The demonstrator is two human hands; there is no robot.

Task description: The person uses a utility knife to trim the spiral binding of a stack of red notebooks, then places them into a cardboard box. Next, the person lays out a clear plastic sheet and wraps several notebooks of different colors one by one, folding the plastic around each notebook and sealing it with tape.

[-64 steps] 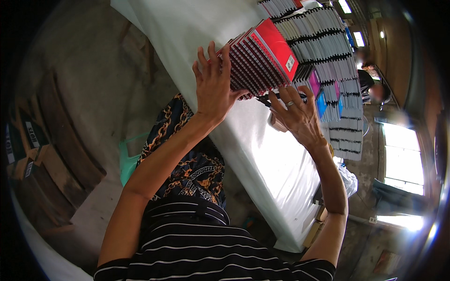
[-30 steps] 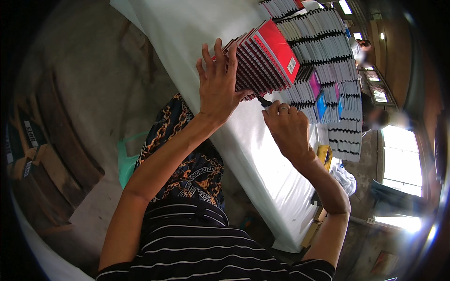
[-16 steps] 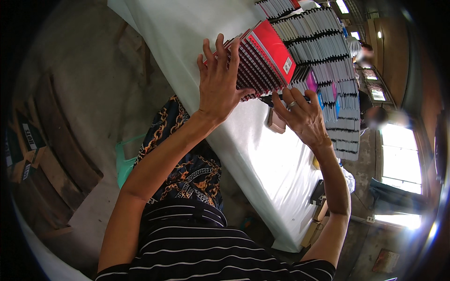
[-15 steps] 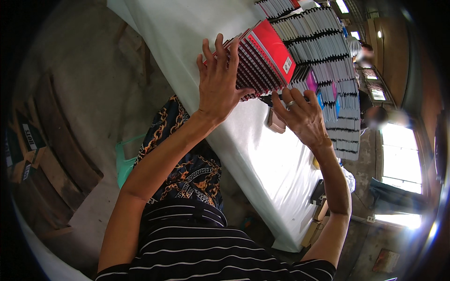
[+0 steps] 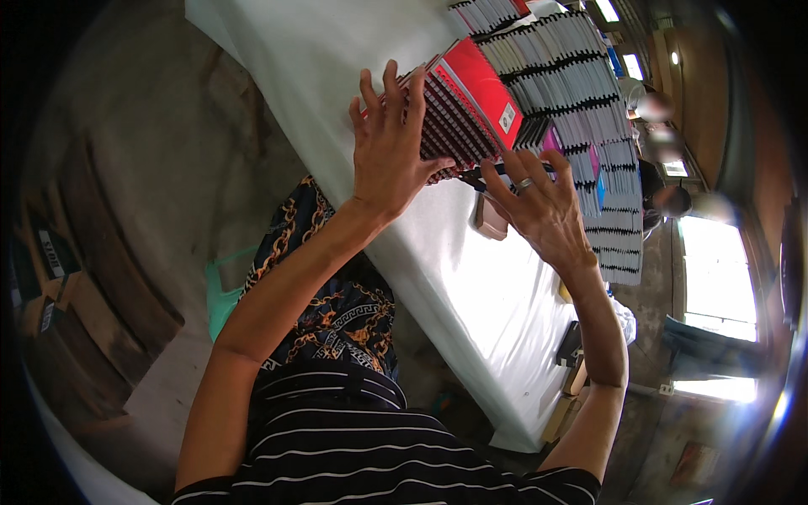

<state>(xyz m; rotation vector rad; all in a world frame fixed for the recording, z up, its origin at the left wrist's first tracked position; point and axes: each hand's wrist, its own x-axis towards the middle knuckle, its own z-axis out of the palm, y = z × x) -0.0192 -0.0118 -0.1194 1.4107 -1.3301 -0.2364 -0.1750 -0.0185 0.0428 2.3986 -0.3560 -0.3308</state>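
A stack of red-covered spiral notebooks (image 5: 463, 109) stands on the table, its rows of coil binding facing me. My left hand (image 5: 391, 151) grips the stack's left side, fingers spread along it and thumb pressed against the coils. At the near right corner of the coils, my right hand (image 5: 539, 202), wearing a ring, is closed around a dark pliers-like tool (image 5: 473, 177). The tool's tip is by the lowest coils; its exact contact is hidden. Just below the tool lies a small beige block (image 5: 491, 219).
Tall rows of black-bound notebooks (image 5: 564, 84) stand behind the red stack. A white-covered table (image 5: 454, 278) runs diagonally. Cardboard boxes (image 5: 562, 414) lie at its near right end. A green plastic stool (image 5: 225, 290) is at left. Other people (image 5: 665, 202) are at far right.
The view has shifted slightly. My left hand keeps its hold on the notebooks, and my right hand with the tool has moved only slightly along the coils.
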